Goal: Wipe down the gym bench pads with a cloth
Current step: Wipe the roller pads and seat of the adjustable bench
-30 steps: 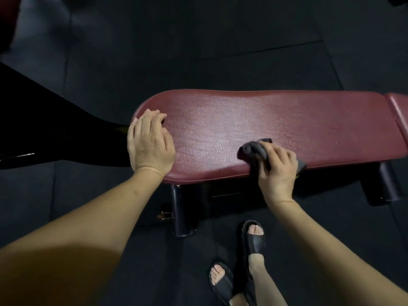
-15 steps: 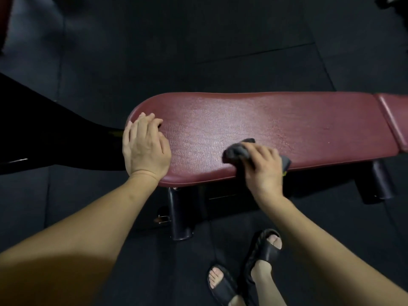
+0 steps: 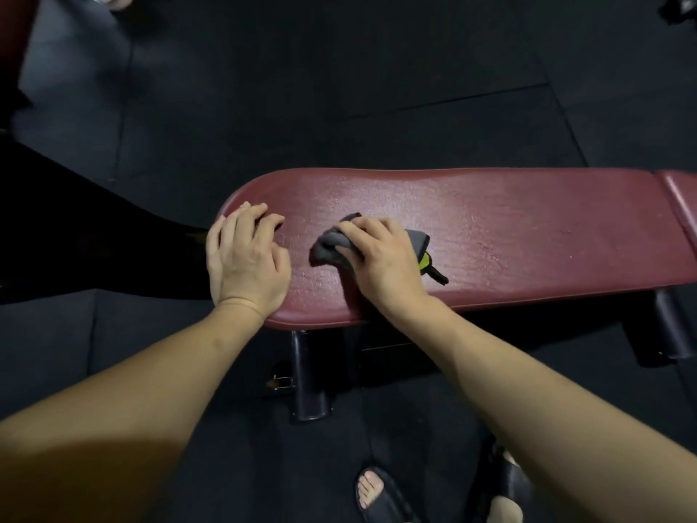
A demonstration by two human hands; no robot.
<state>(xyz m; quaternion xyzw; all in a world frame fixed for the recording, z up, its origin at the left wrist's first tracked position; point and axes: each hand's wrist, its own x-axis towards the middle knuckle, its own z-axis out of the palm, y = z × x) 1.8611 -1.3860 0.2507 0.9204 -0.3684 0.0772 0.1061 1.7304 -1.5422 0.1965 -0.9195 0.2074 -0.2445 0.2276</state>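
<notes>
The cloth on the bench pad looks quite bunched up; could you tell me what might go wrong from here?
The grey cloth is wadded under the right hand, so only a narrow strip of the red pad may get wiped, leaving streaks.

The left hand rests on the pad's rounded end, right beside the cloth; that patch could be missed unless the hand lifts.

The cloth's green-tagged tail trails loose and might snag or drag.

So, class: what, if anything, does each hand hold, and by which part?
The right hand grips a bunched grey cloth at its middle, on the red bench pad. The left hand holds nothing; it rests on the pad's end.
</notes>
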